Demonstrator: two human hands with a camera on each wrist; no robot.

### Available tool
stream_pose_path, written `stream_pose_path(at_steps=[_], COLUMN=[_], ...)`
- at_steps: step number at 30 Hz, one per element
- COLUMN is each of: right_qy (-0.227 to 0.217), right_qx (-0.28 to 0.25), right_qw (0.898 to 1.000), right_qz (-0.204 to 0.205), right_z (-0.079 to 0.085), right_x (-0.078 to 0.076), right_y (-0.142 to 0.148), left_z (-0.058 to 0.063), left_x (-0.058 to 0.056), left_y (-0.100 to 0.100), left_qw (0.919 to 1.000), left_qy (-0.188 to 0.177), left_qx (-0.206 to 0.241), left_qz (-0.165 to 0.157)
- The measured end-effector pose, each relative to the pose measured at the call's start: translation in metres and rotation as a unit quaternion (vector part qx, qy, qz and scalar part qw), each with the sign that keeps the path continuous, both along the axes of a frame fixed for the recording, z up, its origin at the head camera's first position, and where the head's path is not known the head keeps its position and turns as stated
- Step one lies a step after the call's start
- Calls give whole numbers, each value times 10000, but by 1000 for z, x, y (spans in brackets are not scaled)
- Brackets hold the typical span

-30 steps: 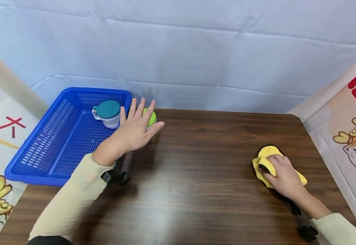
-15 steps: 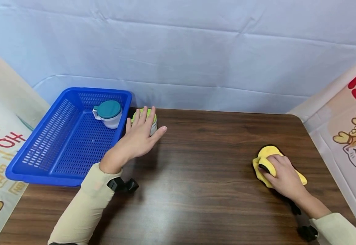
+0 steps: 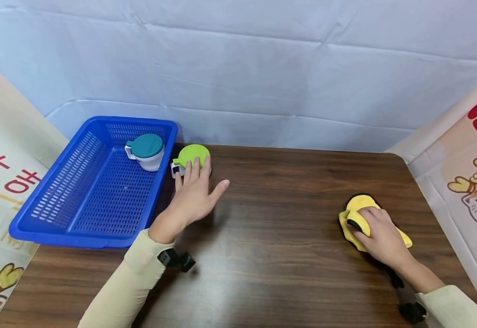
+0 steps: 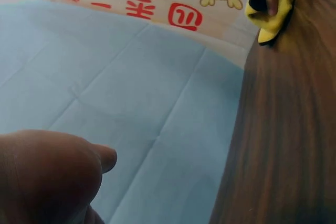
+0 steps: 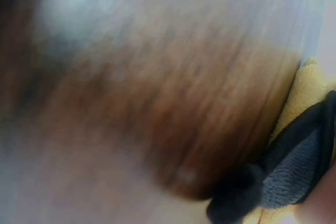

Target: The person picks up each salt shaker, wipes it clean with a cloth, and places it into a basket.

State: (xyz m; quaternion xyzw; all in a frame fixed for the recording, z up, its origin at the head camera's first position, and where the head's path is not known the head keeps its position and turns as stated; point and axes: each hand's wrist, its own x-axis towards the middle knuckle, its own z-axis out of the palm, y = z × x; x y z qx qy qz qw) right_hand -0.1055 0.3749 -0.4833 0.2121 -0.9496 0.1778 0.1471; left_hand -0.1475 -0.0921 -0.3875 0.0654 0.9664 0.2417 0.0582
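My left hand (image 3: 195,198) is spread with straight fingers, and its fingertips overlap the front of a lidded jar with a lime-green lid (image 3: 193,154) in the head view. That jar stands on the table just right of the basket, its small white handle on the left and its front partly hidden by my fingers. At the right of the table, my right hand (image 3: 382,234) grips a bunched yellow cloth (image 3: 361,202) with black edging, which lies on the wood. The right wrist view shows the cloth's grey underside (image 5: 294,177) close up.
A blue plastic basket (image 3: 84,241) sits at the back left, with a teal-lidded jar (image 3: 146,146) in its far right corner. The brown wooden table (image 3: 279,218) ends at a pale blue cloth backdrop (image 3: 255,77). Printed sheets hang at both sides.
My left hand has drawn back towards me and slightly right from above the basket's edge, uncovering more of the green lid. My right hand and the yellow cloth stay in place.
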Motion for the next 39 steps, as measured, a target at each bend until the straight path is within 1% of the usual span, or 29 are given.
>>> stream_pose_path(at_steps=[3,8,11,13,14,16,18,21,22,23,24,28,30,35,39], right_qy=[-15,-15,-1,-1,-10,-17,-21,-22,-24,-26,-27,-13,15,31,22], right_qx=[-13,-26,-18,-16,-10,-6,-5,9,15,15,16,19,20,-16,-10], right_qw=[10000,10000,10000,10000,10000,10000,10000,10000,10000,10000,10000,10000,10000,10000,10000], right_qz=[4,11,23,21,14,-1,-4,5,5,2,-2,10,16,41,54], right_z=[1,0,0,0,0,0,0,0,0,0,0,0,1,1,1], right_x=[0,-1,-1,0,0,0,0,0,0,0,0,0,1,1,0], right_y=[0,0,0,0,0,1,1,1,1,1,1,2,2,1,1], left_z=[-4,-12,-19,-23,-26,-31,-37,-45,-48,-50,-52,-58,-60,-63,-67], left_x=[1,1,1,0,-1,-3,-5,-9,-10,-11,-12,-16,-17,-21,-26], left_y=[3,8,10,11,11,10,8,4,3,2,2,0,-1,-3,-5], left_qw=[9997,9968,9921,9864,9823,9697,9524,9269,9218,9184,9168,9164,9149,9078,9046], left_qy=[62,296,564,809,956,1313,1733,2261,2369,2429,2450,2340,2297,2378,2387], left_qx=[113,590,957,1250,1418,1818,2211,2588,2624,2642,2636,2601,2612,2629,2628], left_qz=[194,445,583,690,769,967,1182,1510,1593,1664,1732,1946,2048,2241,2359])
